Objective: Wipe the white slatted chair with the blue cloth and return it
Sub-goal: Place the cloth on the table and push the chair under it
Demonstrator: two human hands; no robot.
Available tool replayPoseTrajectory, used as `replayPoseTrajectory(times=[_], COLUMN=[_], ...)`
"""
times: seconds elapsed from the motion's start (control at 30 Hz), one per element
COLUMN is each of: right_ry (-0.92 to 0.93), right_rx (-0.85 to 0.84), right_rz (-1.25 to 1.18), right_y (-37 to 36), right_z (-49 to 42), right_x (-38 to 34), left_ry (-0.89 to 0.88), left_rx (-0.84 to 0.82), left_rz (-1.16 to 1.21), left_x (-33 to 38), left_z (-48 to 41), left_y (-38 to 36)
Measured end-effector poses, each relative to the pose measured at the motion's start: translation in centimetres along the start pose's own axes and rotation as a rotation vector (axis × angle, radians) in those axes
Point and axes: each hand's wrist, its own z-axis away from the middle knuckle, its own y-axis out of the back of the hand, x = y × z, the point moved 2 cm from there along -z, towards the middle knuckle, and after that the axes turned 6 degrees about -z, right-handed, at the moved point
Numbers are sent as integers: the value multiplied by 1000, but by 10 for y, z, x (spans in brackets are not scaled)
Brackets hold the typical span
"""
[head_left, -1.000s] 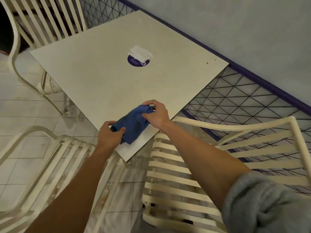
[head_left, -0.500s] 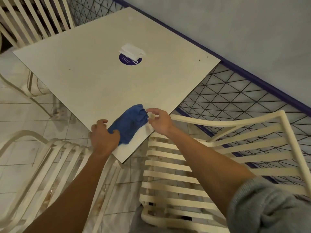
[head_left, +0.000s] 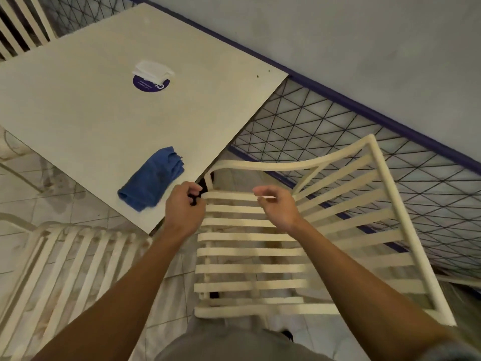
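Observation:
The folded blue cloth (head_left: 152,178) lies by itself on the white table (head_left: 86,118), close to the table's near corner. The white slatted chair (head_left: 260,251) stands directly below me, its seat slats running across and its backrest to the right. My left hand (head_left: 184,207) has its fingers curled at the left end of the seat's farthest slat and grips it. Above the same slat, further right, my right hand (head_left: 276,207) hovers with loosely curved fingers and thumb, holding nothing.
A second slatted chair (head_left: 65,269) stands at lower left and a third (head_left: 20,22) behind the table. White napkins on a purple round disc (head_left: 151,76) sit mid-table. A black mesh fence (head_left: 338,131) with a purple rail runs along the wall on the right.
Both hands let go of the blue cloth, which stays on the table. They moved right and down to the chair seat's far slat. The view has tilted down toward the chair.

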Motion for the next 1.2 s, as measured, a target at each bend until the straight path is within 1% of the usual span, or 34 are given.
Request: replayPoseTrajectory(times=[0.1,0.2,0.33,0.5,0.6,0.77,0.87,0.97,1.03,1.1,1.2], right_ry=[-9,4,-4,-3,27,81,146,264,300,280,221], right_rx=[35,62,12,-64,-91,-105,-99,18,94,164,323], right_rz=[-22,11,80,152,203,330,420,464,542,649,749], right_y=[36,71,110,152,175,197,202,212,220,228,241], right_z=[27,57,99,139,155,168,170,165,157,147,135], right_x=[18,34,65,103,120,132,130,124,122,126,134], left_ry=[-22,-43,-45,-72,5,238,490,775,947,1095,1257], left_rx=[-80,-118,-186,-230,-239,-235,-183,-124,-94,-53,7], left_rz=[-70,-138,-142,-256,-267,-189,-31,139,274,401,543], left_x=[13,26,40,48,45,29,11,-9,-23,-34,-44], left_z=[27,58,112,177,210,245,255,259,260,259,257], left_y=[-23,-42,-77,-123,-145,-170,-179,-186,-191,-197,-210])
